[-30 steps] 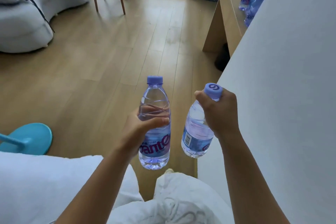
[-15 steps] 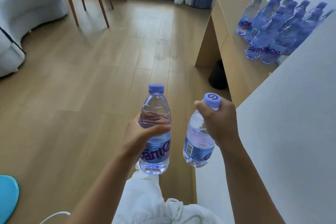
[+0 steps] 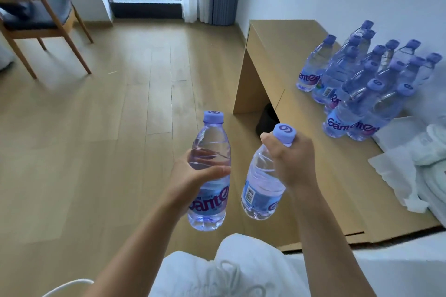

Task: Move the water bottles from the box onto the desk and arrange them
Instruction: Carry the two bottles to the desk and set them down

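My left hand [image 3: 193, 176] grips a clear water bottle [image 3: 210, 200] with a purple cap round its middle and holds it upright over the floor. My right hand [image 3: 287, 159] holds a second water bottle [image 3: 261, 190] by its neck, just under the cap, and this one tilts slightly. Both bottles hang side by side in front of me, left of the wooden desk [image 3: 277, 55]. Several matching bottles [image 3: 362, 79] stand grouped in rows on the desk against the white wall. The box is not in view.
White cloth and paper [image 3: 410, 176] lie on the desk's near right end. A dark bin [image 3: 268, 118] sits under the desk. A wooden chair [image 3: 36, 21] stands at the far left by the window. White bedding [image 3: 229, 272] lies below my arms.
The view has swung right and forward, bringing the whole desk and its bottle group into sight. Both hands still carry their bottles, now nearer the desk.
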`<state>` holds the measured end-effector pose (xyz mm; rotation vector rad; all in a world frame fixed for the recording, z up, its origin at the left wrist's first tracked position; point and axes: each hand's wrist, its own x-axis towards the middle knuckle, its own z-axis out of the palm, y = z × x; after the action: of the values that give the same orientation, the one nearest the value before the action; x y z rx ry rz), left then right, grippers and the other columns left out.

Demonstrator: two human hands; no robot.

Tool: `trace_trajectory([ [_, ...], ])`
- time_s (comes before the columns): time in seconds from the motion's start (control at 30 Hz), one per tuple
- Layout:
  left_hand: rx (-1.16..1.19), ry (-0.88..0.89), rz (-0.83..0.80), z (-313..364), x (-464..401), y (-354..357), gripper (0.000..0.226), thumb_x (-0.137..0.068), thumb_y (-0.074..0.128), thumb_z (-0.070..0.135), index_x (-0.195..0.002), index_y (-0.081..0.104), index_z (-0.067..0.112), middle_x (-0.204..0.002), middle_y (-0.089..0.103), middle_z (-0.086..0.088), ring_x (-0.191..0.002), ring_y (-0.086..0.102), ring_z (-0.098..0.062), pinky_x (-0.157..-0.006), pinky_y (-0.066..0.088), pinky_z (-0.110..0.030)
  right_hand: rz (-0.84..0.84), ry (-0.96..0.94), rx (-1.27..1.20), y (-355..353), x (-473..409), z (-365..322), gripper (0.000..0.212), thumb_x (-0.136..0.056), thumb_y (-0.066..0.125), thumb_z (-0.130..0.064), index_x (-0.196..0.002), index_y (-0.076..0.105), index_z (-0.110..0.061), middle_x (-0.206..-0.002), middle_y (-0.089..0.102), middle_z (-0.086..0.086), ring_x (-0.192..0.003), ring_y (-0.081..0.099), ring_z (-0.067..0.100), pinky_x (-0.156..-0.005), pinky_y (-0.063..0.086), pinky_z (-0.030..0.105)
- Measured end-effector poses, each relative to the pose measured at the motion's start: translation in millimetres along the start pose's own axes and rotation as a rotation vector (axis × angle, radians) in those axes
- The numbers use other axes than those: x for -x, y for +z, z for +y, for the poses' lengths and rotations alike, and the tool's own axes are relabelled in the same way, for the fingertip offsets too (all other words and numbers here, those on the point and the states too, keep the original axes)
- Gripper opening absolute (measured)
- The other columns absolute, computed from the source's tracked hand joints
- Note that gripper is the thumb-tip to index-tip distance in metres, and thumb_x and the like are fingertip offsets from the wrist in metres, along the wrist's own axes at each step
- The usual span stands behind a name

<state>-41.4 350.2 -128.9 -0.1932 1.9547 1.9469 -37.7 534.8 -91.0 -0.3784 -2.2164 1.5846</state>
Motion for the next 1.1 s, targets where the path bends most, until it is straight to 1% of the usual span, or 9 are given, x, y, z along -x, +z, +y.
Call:
trace_trajectory([
  [0.2,-0.016,-0.011,-0.022,30.7,-104.1,3.0,0.070,-0.034,0.079,0.041,-0.099,0.068,0.018,-0.084,0.074,0.000,-0.075,0.072,-0.021,-0.068,0.054,-0.033,0.053,0.012,0.029,30.0,-104.7,16.1,0.031,-0.081,0.067,-0.017,-0.056,0.050,-0.013,-0.050,0.048,-0.001,-0.049,0.045,0.011,-0.047,0.037,0.011],
  [0.37,-0.010,0.048,-0.005,77.4,-213.6,27.8,0.072,-0.035,0.080,0.040,-0.102,0.066,0.020,-0.087,0.074,-0.001,-0.077,0.072,-0.021,-0.067,0.054,-0.031,0.082,-0.040,0.032,43.8,-217.9,26.9,0.039,-0.077,0.065,-0.024,-0.048,0.038,-0.022,-0.041,0.040,-0.010,-0.044,0.038,0.006,-0.045,0.031,0.009],
  [0.5,-0.030,0.144,-0.019,123.1,-294.8,56.7,0.061,-0.038,0.080,0.041,-0.096,0.066,0.029,-0.084,0.074,0.003,-0.073,0.072,-0.015,-0.058,0.052,-0.018,0.126,-0.042,0.037,45.6,-317.2,31.8,0.037,-0.074,0.067,-0.024,-0.058,0.044,0.000,-0.050,0.039,-0.001,-0.050,0.036,0.013,-0.052,0.034,0.025],
  [0.6,-0.021,0.177,-0.022,146.1,-345.1,78.7,0.062,-0.042,0.078,0.044,-0.101,0.064,0.030,-0.089,0.073,0.003,-0.077,0.072,-0.014,-0.060,0.053,-0.020,0.197,-0.065,0.002,42.3,-376.0,35.4,0.038,-0.071,0.065,-0.029,-0.066,0.048,0.005,-0.055,0.043,0.009,-0.054,0.038,0.017,-0.055,0.036,0.030],
  [0.67,-0.012,0.170,-0.035,155.0,-376.0,94.1,0.061,-0.046,0.076,0.047,-0.103,0.064,0.030,-0.091,0.073,0.004,-0.079,0.072,-0.015,-0.063,0.055,-0.023,0.262,-0.084,0.029,36.2,-407.4,42.1,0.038,-0.070,0.062,-0.033,-0.068,0.052,0.004,-0.060,0.051,0.016,-0.056,0.043,0.025,-0.056,0.039,0.030],
  [0.83,-0.028,0.177,-0.089,167.4,-442.3,131.1,0.072,-0.054,0.064,0.060,-0.115,0.060,0.022,-0.094,0.073,-0.002,-0.084,0.072,-0.019,-0.079,0.056,-0.038,0.399,-0.098,0.044,25.8,-463.2,60.7,0.027,-0.078,0.067,-0.029,-0.069,0.054,-0.007,-0.063,0.055,0.004,-0.059,0.048,0.016,-0.058,0.040,0.020],
  [0.93,-0.044,0.170,-0.159,177.3,-481.9,154.3,0.051,-0.067,0.073,0.051,-0.110,0.060,0.026,-0.087,0.074,0.003,-0.080,0.072,-0.016,-0.065,0.055,-0.026,0.456,-0.037,0.080,22.8,-492.8,75.9,0.021,-0.081,0.069,-0.016,-0.069,0.052,-0.011,-0.065,0.055,0.002,-0.061,0.048,0.016,-0.060,0.040,0.023],
  [1.0,-0.068,0.157,-0.217,185.8,-512.1,169.6,0.036,-0.069,0.074,0.046,-0.099,0.062,0.032,-0.084,0.074,0.004,-0.076,0.072,-0.016,-0.056,0.052,-0.019,0.541,0.019,0.096,16.2,-512.3,87.1,0.028,-0.080,0.067,-0.013,-0.063,0.046,-0.018,-0.059,0.050,-0.004,-0.055,0.044,0.011,-0.055,0.036,0.018],
  [1.1,-0.119,0.129,-0.323,201.7,-555.9,192.6,0.039,-0.056,0.073,0.055,-0.089,0.063,0.035,-0.087,0.073,0.000,-0.078,0.072,-0.017,-0.060,0.053,-0.024,0.662,0.112,0.162,7.4,-536.3,98.7,0.035,-0.079,0.066,-0.015,-0.059,0.039,-0.025,-0.056,0.046,-0.009,-0.052,0.042,0.007,-0.052,0.032,0.018],
])
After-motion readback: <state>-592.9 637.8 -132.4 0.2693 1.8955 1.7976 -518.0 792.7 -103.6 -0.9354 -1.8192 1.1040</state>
